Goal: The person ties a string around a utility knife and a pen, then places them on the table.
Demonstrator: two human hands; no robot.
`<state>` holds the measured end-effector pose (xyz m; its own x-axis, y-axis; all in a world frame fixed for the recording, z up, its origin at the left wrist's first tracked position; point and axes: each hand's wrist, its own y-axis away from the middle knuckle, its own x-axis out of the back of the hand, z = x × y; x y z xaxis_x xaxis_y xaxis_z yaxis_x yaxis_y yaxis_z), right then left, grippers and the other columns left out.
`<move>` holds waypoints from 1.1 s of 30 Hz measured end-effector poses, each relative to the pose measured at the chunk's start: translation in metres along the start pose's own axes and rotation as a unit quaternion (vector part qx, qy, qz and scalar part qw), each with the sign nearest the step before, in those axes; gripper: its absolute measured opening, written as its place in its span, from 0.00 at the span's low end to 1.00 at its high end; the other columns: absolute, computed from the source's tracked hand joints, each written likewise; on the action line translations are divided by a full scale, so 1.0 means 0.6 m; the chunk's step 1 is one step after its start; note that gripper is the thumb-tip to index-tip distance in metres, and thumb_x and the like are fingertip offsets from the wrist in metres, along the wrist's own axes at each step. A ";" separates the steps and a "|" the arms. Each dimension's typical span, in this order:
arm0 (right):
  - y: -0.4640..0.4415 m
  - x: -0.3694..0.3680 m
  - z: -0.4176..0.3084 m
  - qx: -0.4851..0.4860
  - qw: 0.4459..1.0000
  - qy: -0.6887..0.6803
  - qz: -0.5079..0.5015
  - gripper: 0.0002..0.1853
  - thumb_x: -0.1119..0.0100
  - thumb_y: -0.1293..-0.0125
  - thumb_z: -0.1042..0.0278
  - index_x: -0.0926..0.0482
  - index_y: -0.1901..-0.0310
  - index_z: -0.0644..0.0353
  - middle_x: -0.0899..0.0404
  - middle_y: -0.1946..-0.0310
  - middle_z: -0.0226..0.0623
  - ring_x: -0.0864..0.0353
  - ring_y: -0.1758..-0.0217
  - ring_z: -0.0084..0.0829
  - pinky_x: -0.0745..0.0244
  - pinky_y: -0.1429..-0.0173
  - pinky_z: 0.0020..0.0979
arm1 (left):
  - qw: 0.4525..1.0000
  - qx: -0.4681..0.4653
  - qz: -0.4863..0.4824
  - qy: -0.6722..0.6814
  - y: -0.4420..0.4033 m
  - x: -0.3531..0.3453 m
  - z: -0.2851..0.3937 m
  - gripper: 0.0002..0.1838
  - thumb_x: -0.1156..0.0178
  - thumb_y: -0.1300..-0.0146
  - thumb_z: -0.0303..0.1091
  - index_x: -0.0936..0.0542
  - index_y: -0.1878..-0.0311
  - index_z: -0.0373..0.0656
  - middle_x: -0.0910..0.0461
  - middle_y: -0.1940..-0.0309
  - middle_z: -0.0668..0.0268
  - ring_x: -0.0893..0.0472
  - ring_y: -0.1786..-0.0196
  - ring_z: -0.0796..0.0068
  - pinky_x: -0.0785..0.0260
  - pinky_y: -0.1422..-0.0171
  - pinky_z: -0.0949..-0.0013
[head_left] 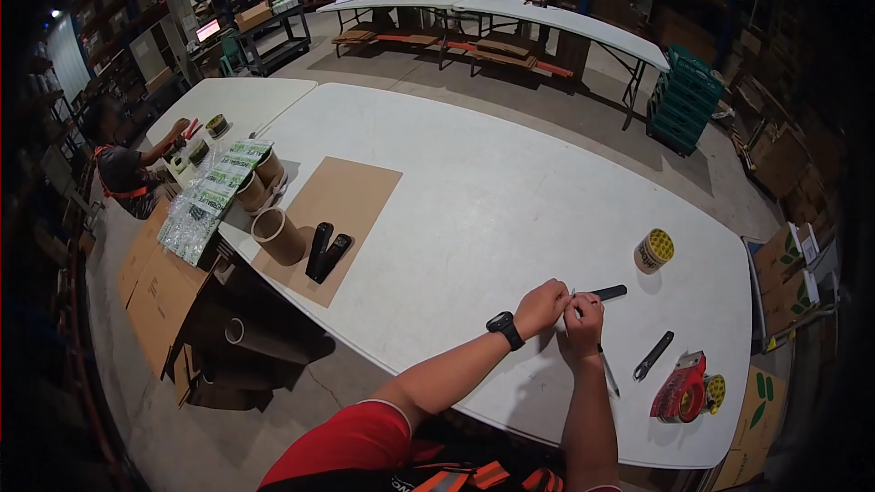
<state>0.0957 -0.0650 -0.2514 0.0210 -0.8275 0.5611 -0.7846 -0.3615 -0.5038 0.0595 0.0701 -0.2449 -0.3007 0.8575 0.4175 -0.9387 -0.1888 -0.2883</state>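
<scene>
My left hand [542, 307], with a black watch on its wrist, meets my right hand [583, 317] above the white table [437, 219]. The fingers of both are closed together on something too small to make out. A black-handled tool [608, 292] extends to the right just beyond the fingertips; whether it is held or lies on the table is unclear. A thin pen-like item [610, 375] lies beside my right wrist. Farther right are a black cutter [653, 355], a red tape dispenser [682, 389] and an upright tape roll [653, 251].
Cardboard tubes [278, 235], a brown sheet [355, 191], two black tools [326, 253] and green-printed bubble wrap [214, 189] are at the left. A person [128, 169] is by the left table. Other people stand behind the far table [565, 21], near green crates [684, 100].
</scene>
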 end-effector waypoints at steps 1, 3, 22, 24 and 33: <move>-0.004 0.003 -0.007 0.002 1.000 0.000 0.000 0.05 0.42 0.45 0.71 0.27 0.75 0.59 0.22 0.66 0.36 0.27 0.54 0.41 0.37 0.45 0.40 | 1.000 0.002 -0.013 -0.001 -0.003 0.001 0.000 0.10 0.47 0.36 0.36 0.24 0.63 0.39 0.21 0.70 0.52 0.22 0.65 0.49 0.30 0.61 0.56; -0.004 0.009 -0.020 -0.016 1.000 0.005 -0.020 0.05 0.42 0.45 0.70 0.27 0.75 0.59 0.22 0.66 0.36 0.28 0.54 0.40 0.38 0.45 0.41 | 1.000 0.006 -0.026 -0.001 -0.003 0.003 0.002 0.10 0.47 0.36 0.36 0.24 0.63 0.39 0.21 0.70 0.52 0.22 0.64 0.49 0.30 0.60 0.56; -0.003 0.000 0.002 0.006 1.000 -0.014 -0.017 0.06 0.44 0.45 0.72 0.29 0.77 0.59 0.24 0.71 0.37 0.29 0.57 0.42 0.39 0.47 0.40 | 0.996 0.024 -0.080 -0.010 -0.011 0.003 -0.006 0.12 0.49 0.35 0.38 0.25 0.63 0.38 0.21 0.70 0.50 0.22 0.64 0.46 0.31 0.60 0.54; -0.003 0.001 0.002 0.004 1.000 -0.013 -0.022 0.06 0.45 0.45 0.72 0.30 0.77 0.59 0.24 0.71 0.38 0.29 0.57 0.42 0.39 0.47 0.40 | 0.996 0.022 -0.081 -0.010 -0.011 0.001 -0.008 0.12 0.49 0.35 0.38 0.25 0.63 0.38 0.21 0.70 0.50 0.22 0.64 0.46 0.31 0.60 0.54; -0.002 0.010 -0.021 0.018 1.000 0.014 -0.017 0.05 0.44 0.43 0.74 0.29 0.75 0.59 0.24 0.69 0.37 0.28 0.55 0.41 0.38 0.46 0.40 | 0.997 0.008 -0.075 0.021 -0.007 0.009 0.001 0.11 0.49 0.34 0.38 0.26 0.62 0.38 0.21 0.70 0.50 0.22 0.65 0.46 0.30 0.61 0.55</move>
<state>0.0890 -0.0641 -0.2391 0.0290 -0.8021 0.5964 -0.7610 -0.4046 -0.5071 0.0618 0.0755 -0.2407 -0.1508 0.8955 0.4188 -0.9750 -0.0648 -0.2125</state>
